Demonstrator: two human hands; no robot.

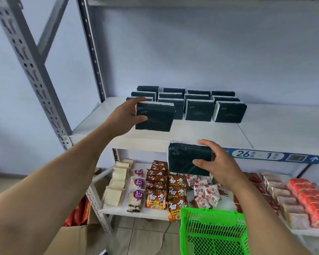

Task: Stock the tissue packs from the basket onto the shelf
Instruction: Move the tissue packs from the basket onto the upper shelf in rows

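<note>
Against the pale wall stands a grey metal rack whose white shelf (265, 126) carries rows of dark tissue packs (198, 105) set upright toward the back. Below it, a lower shelf (136, 212) holds snack packets (157, 188), and a green basket (212, 230) sits at the bottom edge of view, just under the right forearm. The left hand (124, 116) holds one tissue pack (154, 116) at the front of the left row, thumb over its top left corner and fingers clamped across its front face. The right hand (215, 162) grips a second pack (187, 157) in the air before the shelf's front edge, thumb on top, fingers closed on its right side.
</note>
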